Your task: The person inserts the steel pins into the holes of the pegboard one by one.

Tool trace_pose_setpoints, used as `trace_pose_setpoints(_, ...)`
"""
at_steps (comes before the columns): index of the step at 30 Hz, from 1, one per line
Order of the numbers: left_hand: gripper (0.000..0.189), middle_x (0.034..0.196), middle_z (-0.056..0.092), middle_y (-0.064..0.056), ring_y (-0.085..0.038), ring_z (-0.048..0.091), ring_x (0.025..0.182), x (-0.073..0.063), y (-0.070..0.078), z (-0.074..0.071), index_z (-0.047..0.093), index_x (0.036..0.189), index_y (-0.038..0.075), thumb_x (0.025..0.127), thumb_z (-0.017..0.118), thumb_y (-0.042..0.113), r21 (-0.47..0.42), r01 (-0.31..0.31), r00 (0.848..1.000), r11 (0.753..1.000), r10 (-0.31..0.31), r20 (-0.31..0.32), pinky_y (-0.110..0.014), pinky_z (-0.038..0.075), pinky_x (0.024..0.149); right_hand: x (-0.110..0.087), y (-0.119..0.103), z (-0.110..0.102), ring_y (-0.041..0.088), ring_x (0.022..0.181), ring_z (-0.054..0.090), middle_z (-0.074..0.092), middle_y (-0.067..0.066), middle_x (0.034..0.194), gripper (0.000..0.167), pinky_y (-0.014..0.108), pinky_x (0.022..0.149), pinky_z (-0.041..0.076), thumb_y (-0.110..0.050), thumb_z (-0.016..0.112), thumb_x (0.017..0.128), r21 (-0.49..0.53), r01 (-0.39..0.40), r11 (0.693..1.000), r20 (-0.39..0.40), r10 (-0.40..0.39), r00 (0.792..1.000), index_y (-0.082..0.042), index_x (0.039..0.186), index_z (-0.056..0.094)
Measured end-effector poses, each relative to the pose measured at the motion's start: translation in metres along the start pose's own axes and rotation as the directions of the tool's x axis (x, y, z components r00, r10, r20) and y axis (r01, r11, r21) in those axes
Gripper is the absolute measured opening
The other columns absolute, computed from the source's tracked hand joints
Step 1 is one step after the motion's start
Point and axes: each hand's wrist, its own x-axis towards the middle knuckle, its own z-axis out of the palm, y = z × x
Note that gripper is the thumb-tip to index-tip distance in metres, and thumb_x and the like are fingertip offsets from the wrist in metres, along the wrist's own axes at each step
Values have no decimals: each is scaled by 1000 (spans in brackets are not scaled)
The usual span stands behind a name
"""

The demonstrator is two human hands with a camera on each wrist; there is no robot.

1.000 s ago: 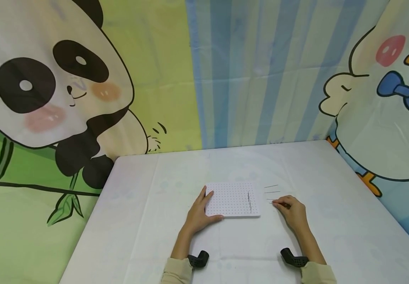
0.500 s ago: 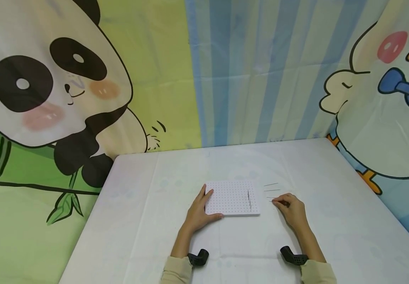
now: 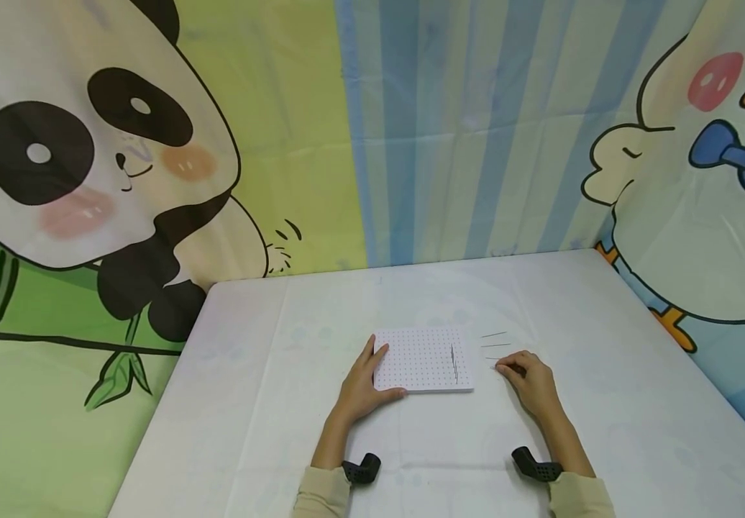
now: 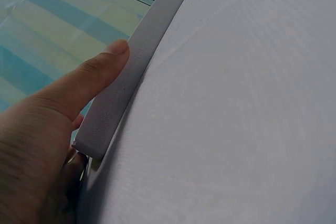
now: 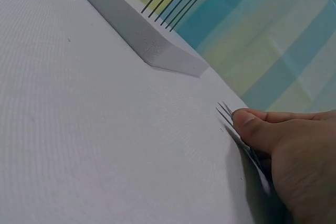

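Note:
A white perforated board (image 3: 416,363) lies on the table, with several thin dark needles (image 3: 454,363) standing upright in a row near its right side. My left hand (image 3: 362,388) holds the board's front left corner; the fingers lie along the left edge and the thumb (image 4: 102,69) presses the front side. Right of the board, my right hand (image 3: 533,383) is low over the table. Its thumb (image 5: 251,125) and forefinger pinch a thin needle (image 5: 227,113), partly hidden by the hand. More loose needles (image 3: 495,344) lie just beyond these fingertips, roughly parallel.
A white cloth covers the table (image 3: 295,432). Behind it hangs a striped curtain (image 3: 450,144), with a panda print at left and a duck print at right. A black wrist camera (image 3: 362,469) sits on the left wrist, another (image 3: 536,466) on the right.
The head view has tilted slightly downward, so the background sits a little higher. Both hands and the board keep nearly the same places relative to each other.

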Motion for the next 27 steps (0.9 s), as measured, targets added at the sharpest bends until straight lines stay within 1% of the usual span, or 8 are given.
trace_pose_setpoints(4, 97, 153, 13, -7, -29, 19, 137, 0, -1, 0, 38, 142, 15, 64, 75, 58, 0, -4, 1000, 1000, 4, -4, -51, 30, 100, 1, -2, 1, 7, 73, 55, 65, 0, 82, 7, 14, 63, 42, -11, 71, 81, 52, -27, 998, -20, 28, 999, -8, 86, 69)
trace_pose_setpoints(9, 97, 153, 13, -6, -29, 19, 137, 0, -1, 0, 37, 143, 16, 64, 73, 61, 6, -1, 1000, 1000, 1, 2, -50, 30, 101, 7, -11, 4, 5, 77, 58, 68, 3, 85, 10, 9, 67, 42, -15, 66, 85, 213, -79, 974, -29, 87, 996, -6, 89, 68)
trace_pose_setpoints(12, 98, 154, 12, -6, -29, 19, 137, 0, 0, -1, 37, 143, 16, 64, 73, 62, 7, 4, 1000, 1000, -4, 1, -50, 30, 101, 12, -19, 7, 8, 74, 59, 65, 11, 84, 15, 14, 66, 45, -16, 62, 89, 386, -130, 913, 7, 139, 990, -1, 92, 66)
trace_pose_setpoints(15, 98, 153, 13, -7, -30, 19, 137, -1, 1, -2, 37, 143, 15, 64, 74, 61, 8, 2, 1000, 1000, -2, -5, -51, 30, 101, 18, -30, 12, 13, 72, 60, 60, 24, 85, 23, 19, 64, 49, -13, 57, 92, 565, -144, 813, 44, 145, 988, 9, 98, 59)
trace_pose_setpoints(18, 98, 153, 14, -8, -30, 20, 137, -1, 1, -3, 37, 142, 14, 64, 74, 60, 7, -9, 1000, 1000, 9, -14, -51, 31, 100, 26, -41, 17, 15, 73, 61, 55, 31, 85, 24, 23, 64, 52, -5, 53, 93, 691, -88, 718, 39, 85, 996, 17, 100, 51)
trace_pose_setpoints(21, 98, 153, 14, -9, -30, 20, 136, -1, 0, -3, 38, 142, 13, 64, 74, 60, 0, -20, 1000, 1000, 20, -23, -51, 31, 100, 32, -50, 24, 16, 73, 63, 56, 30, 83, 19, 27, 63, 53, 3, 52, 91, 753, -15, 658, 5, 17, 1000, 19, 100, 48)
trace_pose_setpoints(24, 98, 153, 14, -8, -29, 20, 137, -1, -1, -2, 38, 142, 14, 64, 74, 61, -1, -23, 1000, 1000, 23, -21, -51, 31, 101, 37, -56, 33, 18, 73, 65, 58, 27, 82, 16, 31, 63, 53, 6, 56, 88, 774, 21, 633, -31, 5, 999, 18, 97, 50)
trace_pose_setpoints(27, 99, 153, 13, -5, -26, 18, 137, -2, -1, 0, 36, 143, 16, 63, 73, 62, 7, -14, 1000, 1000, 14, -9, -49, 30, 101, 38, -58, 43, 18, 73, 66, 61, 24, 82, 16, 31, 64, 53, 5, 62, 84, 746, 16, 666, -45, 26, 999, 14, 96, 54)
